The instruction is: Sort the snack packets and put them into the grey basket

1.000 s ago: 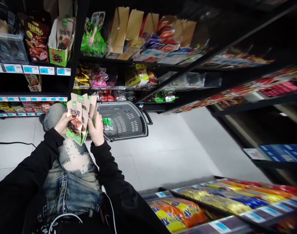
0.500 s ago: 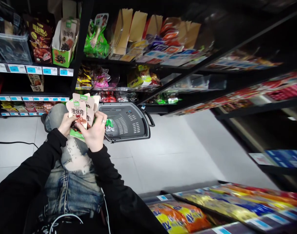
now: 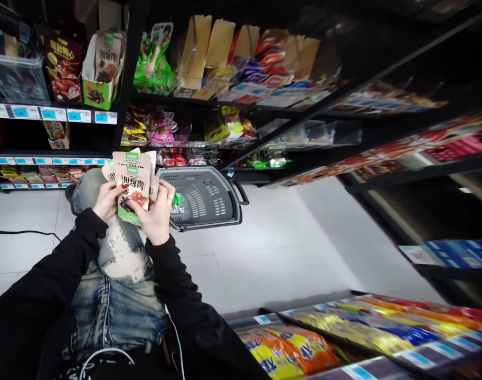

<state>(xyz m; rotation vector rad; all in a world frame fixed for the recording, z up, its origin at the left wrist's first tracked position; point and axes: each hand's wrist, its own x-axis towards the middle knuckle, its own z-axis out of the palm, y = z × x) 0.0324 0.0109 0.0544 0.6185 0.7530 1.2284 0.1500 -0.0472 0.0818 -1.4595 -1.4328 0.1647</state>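
Observation:
Both hands hold a stack of beige and green snack packets (image 3: 133,184) above my raised knee in torn jeans (image 3: 117,248). My left hand (image 3: 108,199) grips the stack's left side, thumb on its front. My right hand (image 3: 157,212), with a ring on one finger, clasps the right and lower edge. Just behind the hands a grey shopping basket (image 3: 209,196) stands on the floor, with green packets inside. A display box of the same packets (image 3: 103,66) sits on the upper left shelf.
Black shelves full of snack bags run along the back and the right side (image 3: 343,95), with blue price tags (image 3: 46,113) on their edges. A low shelf of orange and yellow bags (image 3: 304,351) lies at the lower right. Pale tiled floor (image 3: 288,248) stretches between. A black cable (image 3: 22,232) crosses the floor at left.
My right hand has slid across the front of the packets and now holds their lower right edge. The stack has been squared up and lifted slightly.

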